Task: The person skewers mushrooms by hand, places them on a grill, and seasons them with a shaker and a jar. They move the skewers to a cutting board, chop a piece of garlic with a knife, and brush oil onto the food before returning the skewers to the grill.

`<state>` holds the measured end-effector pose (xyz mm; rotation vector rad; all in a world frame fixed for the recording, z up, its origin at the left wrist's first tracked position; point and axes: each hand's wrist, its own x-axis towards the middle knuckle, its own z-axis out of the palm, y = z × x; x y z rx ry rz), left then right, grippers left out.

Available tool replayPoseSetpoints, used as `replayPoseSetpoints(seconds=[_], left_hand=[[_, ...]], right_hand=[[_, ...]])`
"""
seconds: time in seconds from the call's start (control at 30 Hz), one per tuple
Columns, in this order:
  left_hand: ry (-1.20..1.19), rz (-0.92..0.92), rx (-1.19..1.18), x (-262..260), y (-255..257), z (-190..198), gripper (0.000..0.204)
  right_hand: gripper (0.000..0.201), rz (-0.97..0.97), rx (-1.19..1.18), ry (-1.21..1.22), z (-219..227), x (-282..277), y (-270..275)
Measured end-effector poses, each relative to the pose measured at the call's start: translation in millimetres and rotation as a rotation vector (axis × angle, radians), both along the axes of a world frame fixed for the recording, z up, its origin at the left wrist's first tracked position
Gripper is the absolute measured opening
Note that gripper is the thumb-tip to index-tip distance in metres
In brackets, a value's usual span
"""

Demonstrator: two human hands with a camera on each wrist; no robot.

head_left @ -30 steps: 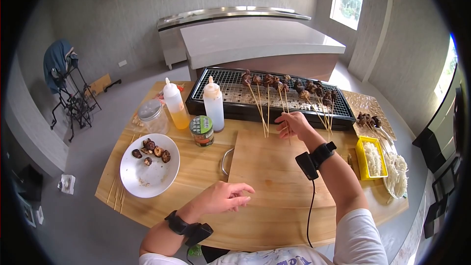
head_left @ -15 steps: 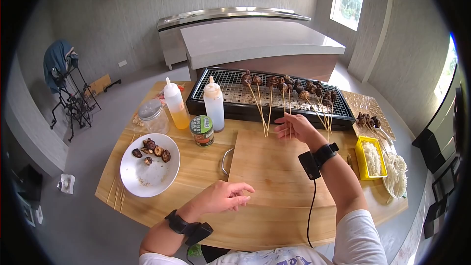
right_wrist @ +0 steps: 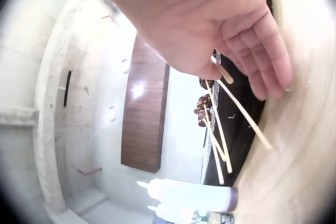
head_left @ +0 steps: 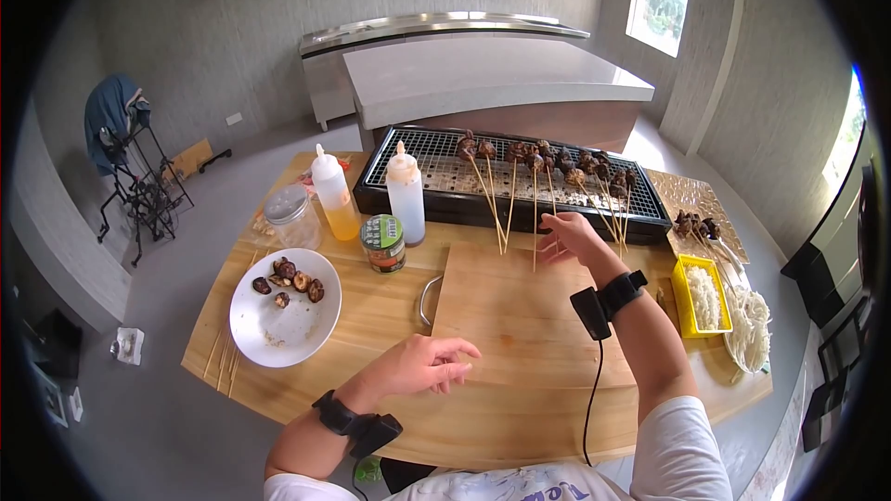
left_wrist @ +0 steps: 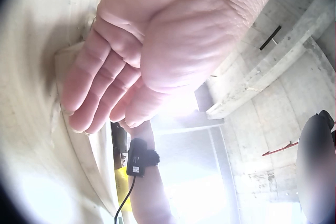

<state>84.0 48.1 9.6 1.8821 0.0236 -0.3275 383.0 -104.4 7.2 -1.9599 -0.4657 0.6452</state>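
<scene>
My right hand is at the front edge of the black grill, with thumb and forefinger pinching the stick of a mushroom skewer; its other fingers stretch out loosely. Just left of the fingers, another skewer's stick juts over the grill's edge. In the right wrist view, the pinched stick pokes out beside the thumb. More browned mushroom skewers lie across the grate to the right. My left hand hovers over the near side of the table, fingers relaxed, holding nothing; its bare palm shows in the left wrist view.
A wooden board lies before me. To the left stand a white plate of mushrooms, a jar, two squeeze bottles and a green-lidded tin. At right are a yellow basket and enoki mushrooms.
My right hand has shifted slightly right, from one skewer to the one beside it. The skewer left behind now lies straighter, and another moved a little right. My left hand stays in place.
</scene>
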Motion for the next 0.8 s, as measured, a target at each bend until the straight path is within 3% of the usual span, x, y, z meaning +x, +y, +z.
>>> replayPoseSetpoints(seconds=[0.03, 0.1, 0.13, 0.2, 0.23, 0.3, 0.43, 0.6, 0.73, 0.8], left_hand=[[-0.001, -0.001, -0.013, 0.1, 0.1, 0.0, 0.029], [0.006, 0.003, -0.014, 0.4, -0.1, 0.3, 0.029], [0.014, 0.006, -0.016, 0.6, -0.5, 0.5, 0.029], [0.02, 0.005, -0.009, 0.7, -0.6, 0.6, 0.03], [0.025, 0.008, -0.003, 0.9, -0.6, 0.6, 0.03], [0.031, 0.007, 0.001, 1.4, -0.5, -0.4, 0.031], [0.044, 0.005, 0.041, 1.0, -0.1, 1.3, 0.032], [0.078, 0.016, 0.025, 0.1, 0.2, 6.3, 0.031], [0.031, -0.01, 0.053, 0.1, -0.9, 6.6, 0.03], [0.018, -0.011, 0.052, -0.6, -1.6, 8.1, 0.03]], right_hand=[[0.04, 0.001, 0.001, 0.0, 16.1, -13.8, 0.6], [0.037, -0.055, -0.327, -0.322, 45.7, -40.7, -0.1], [0.037, -0.056, -0.327, -0.322, 45.4, -43.2, 0.5], [0.034, -0.163, -0.466, -1.061, 43.5, -48.0, 0.2], [0.034, -0.163, -0.467, -1.062, 43.6, -48.3, 2.9], [0.036, -0.105, -0.218, -1.227, 45.5, -49.9, 12.2], [0.042, 0.157, -0.43, -0.994, 47.5, -60.6, 43.3], [0.034, 0.181, -0.652, -0.942, 42.2, -60.6, 74.6], [0.03, 0.154, -0.655, -0.94, 32.4, -49.5, 83.1], [0.032, 0.07, -0.6, -0.822, 25.9, -39.1, 86.5]])
